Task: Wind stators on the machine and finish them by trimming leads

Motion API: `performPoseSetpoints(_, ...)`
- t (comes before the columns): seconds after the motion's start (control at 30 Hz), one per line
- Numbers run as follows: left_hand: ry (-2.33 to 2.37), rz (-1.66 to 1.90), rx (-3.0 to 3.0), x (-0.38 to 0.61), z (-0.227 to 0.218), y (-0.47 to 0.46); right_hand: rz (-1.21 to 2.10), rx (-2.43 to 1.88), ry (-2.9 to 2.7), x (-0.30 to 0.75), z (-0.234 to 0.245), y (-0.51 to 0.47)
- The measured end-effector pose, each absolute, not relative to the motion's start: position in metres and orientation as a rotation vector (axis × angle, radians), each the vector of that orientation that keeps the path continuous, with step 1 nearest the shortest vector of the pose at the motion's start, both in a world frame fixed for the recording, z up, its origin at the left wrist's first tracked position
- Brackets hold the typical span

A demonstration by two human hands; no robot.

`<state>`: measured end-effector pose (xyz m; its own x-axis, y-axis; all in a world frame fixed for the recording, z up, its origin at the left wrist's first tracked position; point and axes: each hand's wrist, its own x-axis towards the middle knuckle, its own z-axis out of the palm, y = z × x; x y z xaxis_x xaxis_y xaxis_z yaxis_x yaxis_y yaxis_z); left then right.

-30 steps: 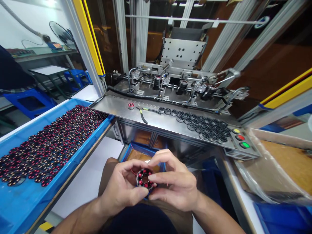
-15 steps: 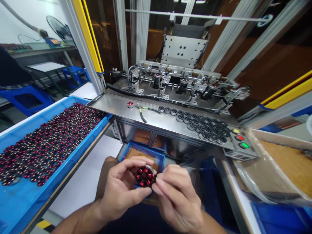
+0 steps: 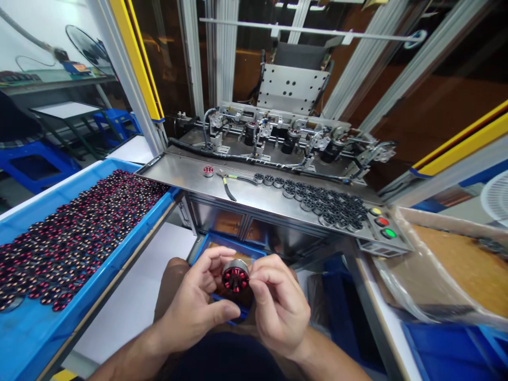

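Note:
A round motor stator (image 3: 235,277) with red wound poles and a silver-grey rim is between my hands, its wound face towards me. My left hand (image 3: 198,301) has its fingers curled around the stator's left and far side, while its thumb sits a little below the rim. At the right edge, my right hand (image 3: 280,304) is closed with thumb and index fingertip pinched against the stator. Whether a fine wire is in that pinch cannot be made out. Below the stator is a blue bin (image 3: 254,251).
Many wound stators fill a blue tray (image 3: 29,330) on the left. The steel ledge (image 3: 262,203) holds one red stator (image 3: 208,171), cutting pliers (image 3: 228,185) and rows of dark stators (image 3: 325,201). Behind stands a winding machine (image 3: 291,137); push buttons (image 3: 382,221) and a lined box (image 3: 428,264) are right.
The stator has tipped, showing more of its silver rim on top. My left thumb has come away from its lower edge, and my right fingers have shifted up and left. The view has turned slightly.

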<state>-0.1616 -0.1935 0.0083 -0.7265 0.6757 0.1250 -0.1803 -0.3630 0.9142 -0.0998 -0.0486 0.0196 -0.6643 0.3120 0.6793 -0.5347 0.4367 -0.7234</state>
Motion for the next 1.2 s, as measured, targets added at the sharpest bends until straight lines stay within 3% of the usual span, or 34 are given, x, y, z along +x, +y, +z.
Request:
performPoseSetpoints(0.13, 1.252, 1.978, 0.702, -0.167, 0.007, -0.199, 1.304, 0.25, -1.941, -0.099, 0.022, -0.041)
performPoseSetpoints(0.4, 1.076, 2.047, 0.692, -0.17, -0.003, -0.191, 1.218, 0.216, -2.044, -0.093, 0.026, -0.038)
performPoseSetpoints(0.7, 1.039, 2.222, 0.79, -0.172, 0.005, -0.193, 1.429, 0.088, -2.043, -0.096, 0.03, -0.039)
performPoseSetpoints(0.83, 1.003, 2.291, 0.712, -0.169, 0.002, -0.191, 1.377, 0.212, -2.025, -0.096, 0.03, -0.036)
performPoseSetpoints(1.03, 1.016, 1.963, 0.596, -0.164, -0.005, -0.187, 1.199, 0.363, -2.068, -0.092, 0.027, -0.03)
performPoseSetpoints(1.2, 1.052, 2.084, 0.656, -0.161, -0.002, -0.184, 1.253, 0.274, -2.054, -0.088, 0.028, -0.035)
